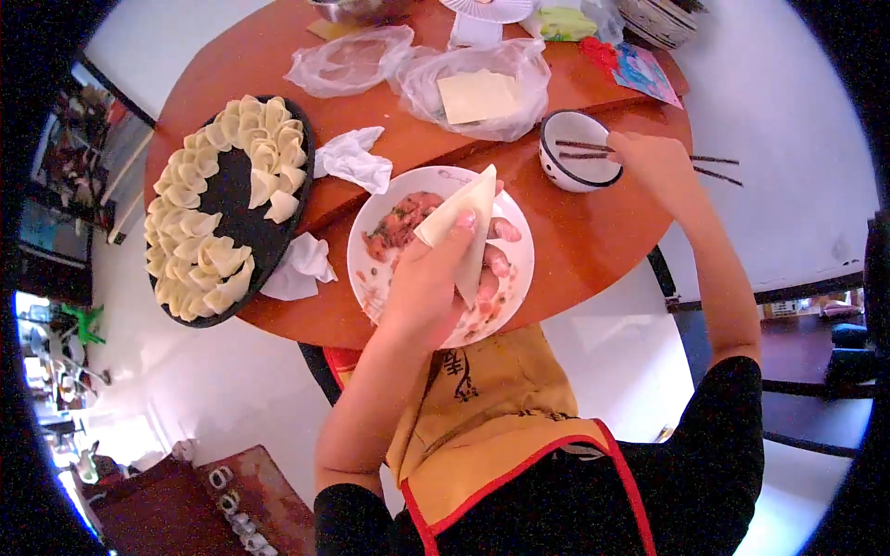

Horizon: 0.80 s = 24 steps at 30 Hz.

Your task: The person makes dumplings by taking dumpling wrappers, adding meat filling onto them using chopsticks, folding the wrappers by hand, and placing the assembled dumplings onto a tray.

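My left hand (440, 269) is closed on a pale dough wrapper (475, 206), folded or tilted on edge, with the thumb pressed on its near face. It hovers above a white plate (362, 222) that carries reddish minced-meat filling (408, 218). To the right, my right hand (654, 167) grips a pair of dark chopsticks (584, 150). Their one end reaches over a white bowl (565, 174) with a dark rim, and the other sticks out past the hand. Whether the tips touch the bowl I cannot tell.
A round black tray (236, 185) at the left bears many folded dumplings (199, 269). Crumpled tissues (355, 162) lie between tray and plate. Farther back are a stack of square wrappers (479, 96) on a plastic bag (528, 79), a metal bowl (357, 9) and a colourful packet (646, 74).
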Available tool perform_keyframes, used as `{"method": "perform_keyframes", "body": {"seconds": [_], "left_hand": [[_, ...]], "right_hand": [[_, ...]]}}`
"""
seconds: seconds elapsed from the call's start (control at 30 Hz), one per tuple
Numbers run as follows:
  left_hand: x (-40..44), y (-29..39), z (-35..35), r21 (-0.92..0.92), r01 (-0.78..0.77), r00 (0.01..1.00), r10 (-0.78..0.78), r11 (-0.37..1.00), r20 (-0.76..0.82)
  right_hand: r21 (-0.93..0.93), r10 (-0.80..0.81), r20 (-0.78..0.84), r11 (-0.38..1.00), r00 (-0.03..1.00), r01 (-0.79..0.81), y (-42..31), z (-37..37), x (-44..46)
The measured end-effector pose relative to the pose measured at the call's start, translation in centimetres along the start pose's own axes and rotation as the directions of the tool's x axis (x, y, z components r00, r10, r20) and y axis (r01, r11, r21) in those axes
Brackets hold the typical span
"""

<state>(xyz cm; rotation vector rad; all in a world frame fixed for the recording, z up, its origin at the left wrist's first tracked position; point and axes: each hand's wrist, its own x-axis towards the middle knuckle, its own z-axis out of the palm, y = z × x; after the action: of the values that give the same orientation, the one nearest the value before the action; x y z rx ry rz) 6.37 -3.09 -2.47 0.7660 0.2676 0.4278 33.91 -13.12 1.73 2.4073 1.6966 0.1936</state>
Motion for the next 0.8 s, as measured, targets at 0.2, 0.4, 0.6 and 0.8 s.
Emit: {"method": "perform_keyframes", "body": {"seconds": [0.2, 0.4, 0.6, 0.8], "left_hand": [[0.2, 0.8, 0.0, -0.152, -0.032, 0.989, 0.009, 0.988, -0.145], [0.6, 0.8, 0.0, -0.117, -0.100, 0.983, 0.080, 0.988, -0.165], [0.7, 0.9, 0.7, -0.060, -0.121, 0.958, 0.101, 0.991, -0.269], [-0.1, 1.0, -0.3, -0.184, -0.181, 0.965, 0.138, 0.966, -0.225]], "right_hand": [[0.079, 0.036, -0.172, 0.997, 0.984, -0.023, -0.1, -3.7, -1.5], [0.154, 0.033, -0.283, 0.988, 0.959, 0.012, 0.2, -1.4, -1.9], [0.410, -0.072, -0.525, 0.852, 0.848, 0.326, -8.7, -4.4, -2.5], [0.356, -0.124, -0.581, 0.850, 0.804, 0.388, -10.2, -3.7, -0.9]]}}
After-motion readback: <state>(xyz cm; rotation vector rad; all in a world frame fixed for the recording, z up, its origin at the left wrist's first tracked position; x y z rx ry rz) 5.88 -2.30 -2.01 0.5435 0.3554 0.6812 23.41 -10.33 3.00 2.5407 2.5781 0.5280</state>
